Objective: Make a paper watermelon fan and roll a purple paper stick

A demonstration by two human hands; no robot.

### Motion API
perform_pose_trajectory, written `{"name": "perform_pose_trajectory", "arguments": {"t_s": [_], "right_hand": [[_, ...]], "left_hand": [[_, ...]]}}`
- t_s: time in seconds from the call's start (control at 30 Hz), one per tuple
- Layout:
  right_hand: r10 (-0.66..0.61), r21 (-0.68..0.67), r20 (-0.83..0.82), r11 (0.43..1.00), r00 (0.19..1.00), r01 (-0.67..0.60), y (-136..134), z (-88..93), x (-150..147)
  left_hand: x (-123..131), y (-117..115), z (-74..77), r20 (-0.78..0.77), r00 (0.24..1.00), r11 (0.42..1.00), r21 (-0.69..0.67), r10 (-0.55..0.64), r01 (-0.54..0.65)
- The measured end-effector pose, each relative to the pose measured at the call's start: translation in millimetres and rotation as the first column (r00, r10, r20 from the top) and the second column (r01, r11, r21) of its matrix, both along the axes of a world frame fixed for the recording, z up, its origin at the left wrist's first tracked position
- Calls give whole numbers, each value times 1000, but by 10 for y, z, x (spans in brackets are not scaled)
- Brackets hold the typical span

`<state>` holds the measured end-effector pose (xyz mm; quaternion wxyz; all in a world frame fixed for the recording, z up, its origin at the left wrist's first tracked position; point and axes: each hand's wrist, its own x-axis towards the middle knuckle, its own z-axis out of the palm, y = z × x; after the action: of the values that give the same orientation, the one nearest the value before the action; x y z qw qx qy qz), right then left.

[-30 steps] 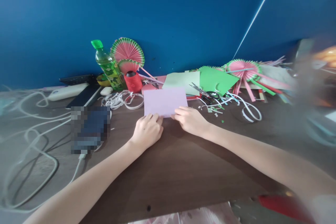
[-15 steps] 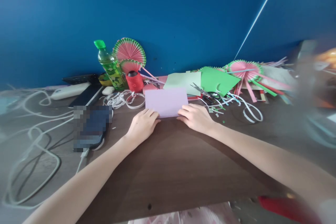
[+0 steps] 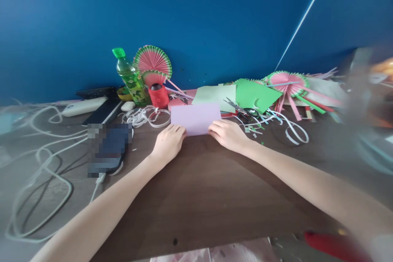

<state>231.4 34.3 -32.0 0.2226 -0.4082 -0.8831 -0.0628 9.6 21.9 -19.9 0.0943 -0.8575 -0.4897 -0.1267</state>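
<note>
In the middle of the frame, my left hand (image 3: 168,142) and right hand (image 3: 230,136) hold the purple paper (image 3: 195,117) by its bottom edge.

Left grip (image 3: 168,141) and right grip (image 3: 229,135) hold lilac paper (image 3: 195,118).

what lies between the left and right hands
In the head view, the purple paper lies between the left hand and the right hand, with both at its near corners.
</note>
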Motion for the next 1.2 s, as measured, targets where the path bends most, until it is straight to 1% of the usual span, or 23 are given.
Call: {"name": "perform_pose_trajectory", "arguments": {"t_s": [0.07,0.13,0.2,0.23,0.33,0.47,0.67,0.77,0.87,0.93,1.0,1.1,1.2], "right_hand": [[-20,-61,-63,998,998,16,38,-16,-2],[-36,-148,-134,989,990,16,80,-30,0],[-34,-213,-192,977,981,-8,113,-42,3],[-28,-224,-211,974,977,-21,125,-48,3],[-13,-189,-220,981,975,-29,138,-63,-1],[22,-156,-189,986,982,-53,121,-79,-7],[83,-67,-119,994,989,-92,85,-63,31],[100,-95,-140,989,985,-114,77,-41,48],[57,-191,-219,976,974,-101,75,-26,43],[26,-266,-272,959,962,-101,78,-25,35],[15,-302,-304,947,953,-111,84,-31,29],[25,-277,-316,954,948,-118,97,-44,25],[41,-240,-278,964,960,-111,100,-49,29]], "left_hand": [[-9,47,-25,80,997,997,-80,22,-15],[-10,75,-50,150,988,992,-125,25,-6],[0,77,-64,163,987,994,-109,10,8],[7,71,-65,148,989,997,-82,6,6],[25,46,-49,70,997,1000,-5,-18,19],[24,35,-15,33,994,995,-10,-102,103],[24,30,-14,-25,995,995,7,-98,98],[33,23,-48,-8,997,997,-14,-72,72],[42,7,-68,36,999,999,-33,-26,27],[49,-9,-61,32,999,1000,-4,-23,23],[57,-23,-44,6,999,998,34,-45,44],[63,-25,-25,7,999,998,40,-52,51],[62,-12,-24,31,998,999,12,-52,52]]}}
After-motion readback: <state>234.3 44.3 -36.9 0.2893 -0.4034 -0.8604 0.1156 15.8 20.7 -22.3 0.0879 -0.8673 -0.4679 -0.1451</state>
